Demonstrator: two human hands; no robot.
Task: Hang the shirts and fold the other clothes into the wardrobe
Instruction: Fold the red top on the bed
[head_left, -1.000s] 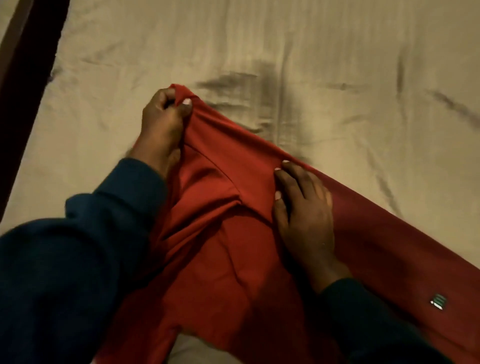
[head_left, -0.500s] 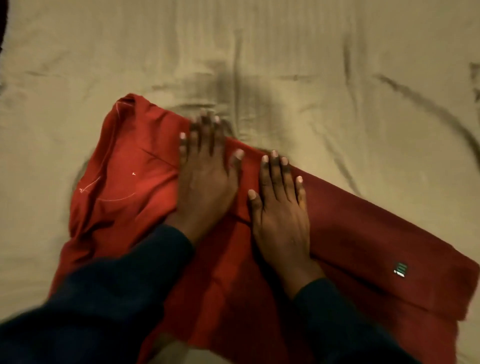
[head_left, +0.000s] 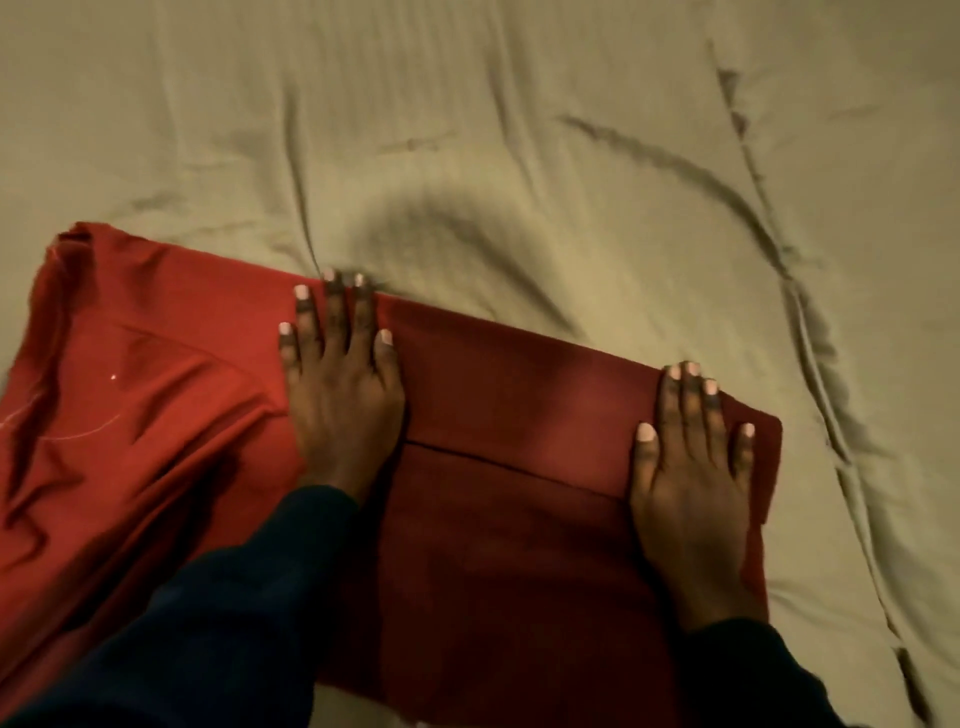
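A red garment (head_left: 498, 395) lies spread across the bed, partly folded, with a straight fold edge running between my hands. Its left part is bunched and wrinkled. My left hand (head_left: 340, 384) presses flat on the middle of the garment, fingers straight and reaching its far edge. Near the cloth's right end, my right hand (head_left: 693, 467) lies flat with fingers straight. Both arms wear dark blue sleeves.
A beige bed sheet (head_left: 519, 145) with long creases covers everything around the garment. No wardrobe, hanger or other clothes are in view.
My right hand slid to the right along the garment, away from my left hand, flattening the fold. A second ago my left hand gripped the cloth's corner; now it lies flat.
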